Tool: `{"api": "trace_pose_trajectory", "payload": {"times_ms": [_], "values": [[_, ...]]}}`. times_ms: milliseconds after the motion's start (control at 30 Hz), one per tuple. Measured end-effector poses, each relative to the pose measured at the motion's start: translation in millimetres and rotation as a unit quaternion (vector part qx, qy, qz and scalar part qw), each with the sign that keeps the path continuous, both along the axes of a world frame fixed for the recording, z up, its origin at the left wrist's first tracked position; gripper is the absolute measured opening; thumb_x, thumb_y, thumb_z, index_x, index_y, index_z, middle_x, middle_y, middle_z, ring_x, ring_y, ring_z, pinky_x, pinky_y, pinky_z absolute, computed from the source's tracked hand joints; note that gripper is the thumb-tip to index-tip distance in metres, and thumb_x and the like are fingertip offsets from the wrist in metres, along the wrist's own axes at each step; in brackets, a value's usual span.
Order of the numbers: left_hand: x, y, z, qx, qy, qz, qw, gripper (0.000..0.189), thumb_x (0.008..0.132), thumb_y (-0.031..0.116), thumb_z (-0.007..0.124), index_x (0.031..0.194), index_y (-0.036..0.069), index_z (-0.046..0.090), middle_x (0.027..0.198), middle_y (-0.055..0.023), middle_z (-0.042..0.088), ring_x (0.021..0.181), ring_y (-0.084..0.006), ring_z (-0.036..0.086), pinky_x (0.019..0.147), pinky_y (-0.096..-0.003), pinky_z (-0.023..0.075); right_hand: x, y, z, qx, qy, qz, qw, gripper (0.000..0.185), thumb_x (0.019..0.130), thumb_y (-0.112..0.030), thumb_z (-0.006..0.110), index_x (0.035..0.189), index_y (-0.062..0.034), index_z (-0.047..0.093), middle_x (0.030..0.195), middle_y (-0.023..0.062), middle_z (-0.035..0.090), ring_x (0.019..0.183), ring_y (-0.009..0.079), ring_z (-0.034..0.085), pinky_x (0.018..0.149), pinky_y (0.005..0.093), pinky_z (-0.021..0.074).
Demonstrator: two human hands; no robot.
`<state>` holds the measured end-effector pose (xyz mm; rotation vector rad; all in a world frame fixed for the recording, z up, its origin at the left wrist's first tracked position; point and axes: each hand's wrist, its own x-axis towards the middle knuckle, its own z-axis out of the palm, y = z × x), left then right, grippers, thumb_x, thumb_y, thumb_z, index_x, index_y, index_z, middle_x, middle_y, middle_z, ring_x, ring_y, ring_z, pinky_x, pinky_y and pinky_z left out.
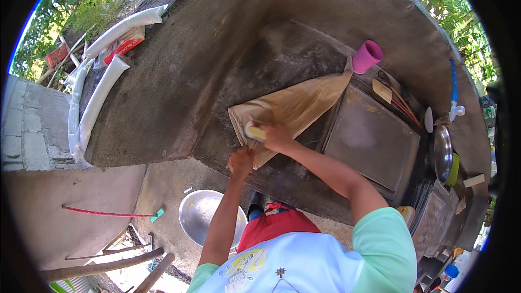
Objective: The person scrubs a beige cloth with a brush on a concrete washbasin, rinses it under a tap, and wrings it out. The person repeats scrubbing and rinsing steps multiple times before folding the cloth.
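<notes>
A wet brown cloth [301, 103] lies spread over a dark concrete slab [260, 65], its far corner reaching a pink plastic cup [367, 57]. My left hand [241, 162] grips the cloth's near edge, which is bunched at the fingers. Just above and to the right, my right hand [277, 137] holds a pale yellow, whitish-edged scrubbing brush [255, 132] against the cloth. The brush is slightly blurred, and its underside is hidden.
Flat metal trays [372, 138] lie right of the cloth. Beyond them are a spatula [381, 90], a steel bowl [443, 154] and a blue pipe with a white tap [457, 110]. A large metal basin [203, 213] stands on the floor, lower left. Plastic-wrapped rolls [101, 103] lie on the left ledge.
</notes>
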<state>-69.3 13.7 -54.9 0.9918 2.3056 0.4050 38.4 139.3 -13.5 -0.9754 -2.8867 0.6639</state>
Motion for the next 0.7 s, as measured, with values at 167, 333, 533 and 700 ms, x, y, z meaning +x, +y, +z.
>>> {"api": "trace_pose_trajectory", "payload": {"times_ms": [167,333,533,700], "values": [[-6,0,19,0.114,-0.086,0.031,0.989,0.024,0.073,0.025,0.066,0.084,0.004,0.062,0.080,-0.0179,0.065,0.071,-0.0336,0.063,0.065,-0.0408,0.0475,87,111,36,-0.075,-0.020,-0.353,0.932,0.055,0.073,-0.020,0.067,0.125,-0.0195,0.050,0.110,0.0183,0.055,0.091,0.0329,0.061,0.076,0.0408,0.0502],[-8,16,-13,0.208,-0.194,0.203,0.937,0.025,0.072,0.017,0.069,0.088,0.000,0.062,0.073,-0.0162,0.063,0.065,-0.0249,0.062,0.060,-0.0349,0.0462,28,38,-4,-0.105,-0.007,-0.164,0.981,0.055,0.069,-0.028,0.067,0.121,-0.0132,0.054,0.124,0.0182,0.050,0.111,0.0347,0.051,0.093,0.0408,0.0417],[-10,-1,2,0.158,-0.085,0.130,0.975,0.024,0.075,0.017,0.069,0.088,-0.002,0.062,0.069,-0.0118,0.060,0.061,-0.0225,0.059,0.057,-0.0338,0.0451,133,211,18,0.139,-0.123,-0.321,0.929,0.061,0.068,-0.046,0.069,0.124,-0.0301,0.050,0.100,0.0122,0.056,0.099,0.0304,0.058,0.073,0.0409,0.0499],[-21,35,5,0.258,-0.429,0.311,0.808,0.017,0.080,0.015,0.064,0.084,-0.001,0.060,0.067,-0.0017,0.057,0.059,-0.0132,0.051,0.056,-0.0288,0.0416,138,267,3,-0.092,0.041,-0.187,0.977,0.068,0.066,-0.028,0.072,0.129,-0.0255,0.046,0.114,0.0137,0.058,0.106,0.0289,0.055,0.086,0.0373,0.0454]]}}
